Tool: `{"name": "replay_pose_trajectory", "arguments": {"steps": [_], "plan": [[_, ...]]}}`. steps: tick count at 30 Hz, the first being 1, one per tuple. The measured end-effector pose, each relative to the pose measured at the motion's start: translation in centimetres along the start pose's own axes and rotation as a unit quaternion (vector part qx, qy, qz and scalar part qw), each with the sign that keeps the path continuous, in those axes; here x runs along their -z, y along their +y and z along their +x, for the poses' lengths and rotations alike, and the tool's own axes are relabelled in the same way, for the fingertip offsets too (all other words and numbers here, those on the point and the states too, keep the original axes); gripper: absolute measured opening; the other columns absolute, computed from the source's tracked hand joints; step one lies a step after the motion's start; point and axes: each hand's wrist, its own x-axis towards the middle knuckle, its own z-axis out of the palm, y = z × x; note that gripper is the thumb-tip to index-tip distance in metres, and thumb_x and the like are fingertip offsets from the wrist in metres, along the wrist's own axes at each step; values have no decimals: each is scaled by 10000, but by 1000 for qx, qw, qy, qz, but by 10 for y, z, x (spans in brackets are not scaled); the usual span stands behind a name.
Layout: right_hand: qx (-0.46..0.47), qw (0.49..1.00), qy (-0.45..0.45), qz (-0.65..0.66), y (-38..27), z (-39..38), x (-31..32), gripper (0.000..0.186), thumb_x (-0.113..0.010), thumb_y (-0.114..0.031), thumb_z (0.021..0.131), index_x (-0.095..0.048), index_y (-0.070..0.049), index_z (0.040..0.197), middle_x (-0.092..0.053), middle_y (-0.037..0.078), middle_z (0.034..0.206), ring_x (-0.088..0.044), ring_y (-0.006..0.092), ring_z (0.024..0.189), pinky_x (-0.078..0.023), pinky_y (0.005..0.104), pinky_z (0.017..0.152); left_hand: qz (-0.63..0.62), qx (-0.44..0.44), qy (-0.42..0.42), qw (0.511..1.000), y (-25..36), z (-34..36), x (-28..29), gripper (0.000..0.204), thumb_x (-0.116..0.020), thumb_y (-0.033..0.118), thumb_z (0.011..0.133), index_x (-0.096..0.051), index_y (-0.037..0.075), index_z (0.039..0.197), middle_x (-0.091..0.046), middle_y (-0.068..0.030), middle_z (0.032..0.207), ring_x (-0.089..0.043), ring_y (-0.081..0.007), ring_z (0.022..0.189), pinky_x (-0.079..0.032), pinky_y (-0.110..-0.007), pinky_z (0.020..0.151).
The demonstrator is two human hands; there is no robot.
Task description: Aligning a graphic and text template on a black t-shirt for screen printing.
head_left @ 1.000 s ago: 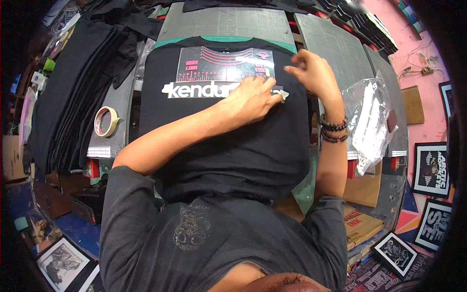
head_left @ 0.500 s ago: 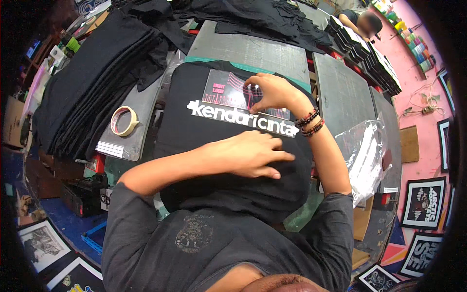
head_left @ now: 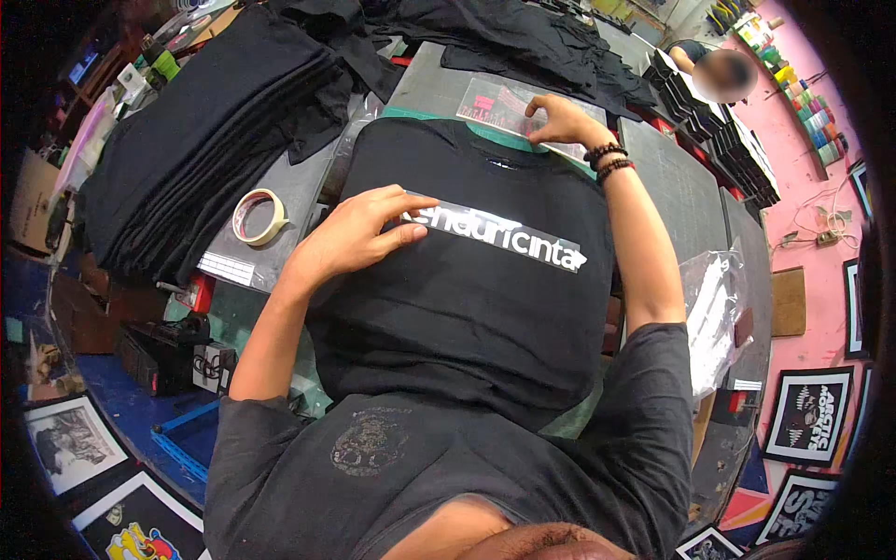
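Note:
A black T-shirt (head_left: 448, 317) lies spread in front of me, its collar at the far end. Across its chest runs a clear film strip with white lettering (head_left: 504, 235). Over the strip's left end rests my left hand (head_left: 369, 233), thumb and fingers apart and touching the film. My right hand (head_left: 571, 123) reaches beyond the collar with curled thumb and forefinger on a clear plastic template (head_left: 499, 105) with pink markings. The template lies over the grey board (head_left: 425, 89) past the shirt; the hand covers part of its right side.
A roll of cream tape (head_left: 259, 217) sits at the left beside a tall stack of black shirts (head_left: 205, 140). More black cloth (head_left: 532, 56) covers the far side. To the right lies a plastic bag with white strips (head_left: 717, 308). Another person (head_left: 714, 70) is at the far right.
My right hand has moved the template away from the lettering, past the collar. My left hand has shifted from below the lettering to its left end.

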Motion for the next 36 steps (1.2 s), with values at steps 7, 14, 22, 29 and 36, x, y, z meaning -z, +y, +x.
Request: {"name": "replay_pose_trajectory", "arguments": {"steps": [7, 14, 22, 29, 36], "plan": [[-119, 979, 167, 3, 14, -102, -11, 360, -739, -296, 890, -721, -107, 1195, -714, 165, 1161, -670, 366, 1132, -539, 446, 973, 178, 9, 79, 981, -44, 30, 5, 313, -662, 273, 1003, -732, 107, 1259, -669, -134, 1098, -645, -338, 1116, -502, -426, 974], [-228, 960, 144, 72, 16, -200, -39, 305, -678, -321, 984, -738, -136, 1218, -743, 156, 1136, -697, 373, 1077, -551, 462, 923, 316, 50, 139, 937, -107, 88, 21, 314, -595, 204, 1015, -702, 112, 1295, -690, -132, 1292, -646, -360, 1159, -521, -458, 1004], [-329, 937, 115, 4, -9, -202, -28, 311, -726, -350, 950, -746, -134, 1172, -773, 148, 1058, -725, 365, 1045, -568, 486, 901, 441, 22, 125, 888, -134, 126, 12, 238, -689, 226, 959, -716, 113, 1166, -661, -126, 1114, -670, -353, 1075, -561, -523, 898], [-305, 925, 225, -27, -34, -214, -28, 290, -679, -323, 993, -627, -49, 1077, -740, 198, 986, -718, 404, 967, -551, 502, 861, 305, 31, 89, 948, -160, 129, 41, 259, -693, 147, 934, -601, 36, 1150, -668, -235, 1110, -646, -442, 1096, -527, -523, 905], [-297, 900, 239, 210, -132, -282, 40, 268, -748, -195, 955, -624, -51, 1144, -714, 154, 880, -698, 283, 811, -537, 403, 773, 258, 59, 61, 962, -176, 118, 59, 279, -618, 112, 947, -617, 38, 1216, -702, -260, 1150, -654, -440, 1137, -512, -491, 963]]}}
